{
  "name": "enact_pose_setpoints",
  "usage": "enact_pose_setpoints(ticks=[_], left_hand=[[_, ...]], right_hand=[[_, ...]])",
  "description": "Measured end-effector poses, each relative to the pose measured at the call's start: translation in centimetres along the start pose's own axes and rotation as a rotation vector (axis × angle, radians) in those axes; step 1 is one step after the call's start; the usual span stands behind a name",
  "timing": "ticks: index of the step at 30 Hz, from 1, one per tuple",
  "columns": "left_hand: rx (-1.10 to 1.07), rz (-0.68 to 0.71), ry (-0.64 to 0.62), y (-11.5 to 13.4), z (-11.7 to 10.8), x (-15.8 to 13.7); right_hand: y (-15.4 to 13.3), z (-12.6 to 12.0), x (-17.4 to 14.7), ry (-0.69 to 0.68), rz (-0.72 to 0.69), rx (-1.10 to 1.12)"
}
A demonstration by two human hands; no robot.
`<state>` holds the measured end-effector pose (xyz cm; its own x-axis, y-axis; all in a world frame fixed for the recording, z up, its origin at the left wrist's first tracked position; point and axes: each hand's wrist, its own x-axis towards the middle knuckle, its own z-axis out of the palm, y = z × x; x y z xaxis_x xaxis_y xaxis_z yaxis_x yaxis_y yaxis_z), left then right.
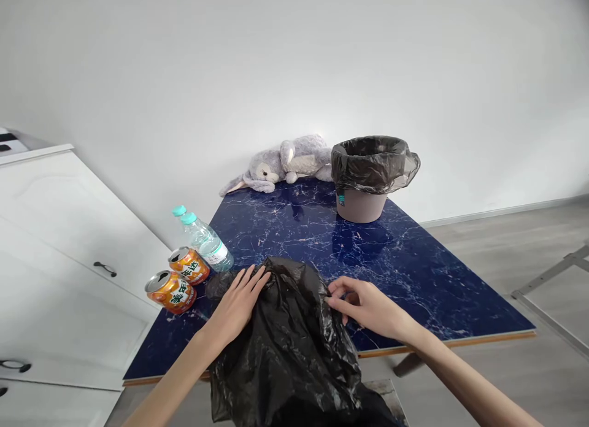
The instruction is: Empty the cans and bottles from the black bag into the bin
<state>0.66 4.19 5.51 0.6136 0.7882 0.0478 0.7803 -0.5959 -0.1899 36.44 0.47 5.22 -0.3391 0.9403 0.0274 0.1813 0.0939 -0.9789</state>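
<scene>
Here the left hand (pixel 239 301) lies flat and open, fingers spread, pressing on the crumpled black trash bag (pixel 288 341) at the near edge of the blue marbled surface (pixel 414 261). The right hand (pixel 368 304) is half closed, thumb and fingertips pinching the bag's plastic at its 3 o'clock side. At the bag's 10 o'clock lie two orange soda cans (pixel 179 280) and two water bottles (pixel 205 240). At 1 o'clock, well apart, stands a bin lined with a black bag (pixel 368 175), with a grey plush rabbit (pixel 285 163) beside it.
</scene>
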Motion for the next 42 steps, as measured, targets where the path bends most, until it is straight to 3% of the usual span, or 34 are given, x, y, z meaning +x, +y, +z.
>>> enact_pose_setpoints(ticks=[4,9,12,17,20,22,27,33,37,42], left_hand=[[0.015,0.01,0.018,-0.7,0.2,-0.2],[0.081,0.017,0.047,-2.6,-0.1,-0.8],[0.088,-0.018,0.101,-2.3,-1.2,-0.6],[-0.157,-0.058,0.192,3.9,-3.2,0.2],[-0.27,-0.027,0.085,7.7,-2.8,0.1],[-0.274,-0.031,0.034,8.5,-1.8,-0.3],[-0.241,-0.018,-0.004,4.8,0.6,-1.7],[-0.231,-0.014,-0.091,-0.7,-0.3,-1.7],[-0.296,-0.13,-0.015,-0.5,0.3,-0.7],[-0.29,-0.158,0.009,1.1,3.1,1.0]], right_hand=[[0.1,0.1,0.2,0.055,0.002,-0.052],[1.1,-2.2,-0.6,0.225,-0.036,-0.157],[1.2,-3.5,-1.2,0.316,-0.044,-0.24],[0.7,-4.0,-1.6,0.403,-0.069,-0.365],[0.7,-4.3,-1.6,0.386,-0.063,-0.412],[1.1,-5.1,-1.8,0.417,-0.064,-0.452],[3.0,-7.9,-2.5,0.528,-0.065,-0.581],[4.6,-9.0,-2.9,0.479,-0.073,-0.618],[4.6,-8.4,-2.8,0.454,-0.111,-0.608],[4.7,-8.1,-2.4,0.477,-0.13,-0.654]])
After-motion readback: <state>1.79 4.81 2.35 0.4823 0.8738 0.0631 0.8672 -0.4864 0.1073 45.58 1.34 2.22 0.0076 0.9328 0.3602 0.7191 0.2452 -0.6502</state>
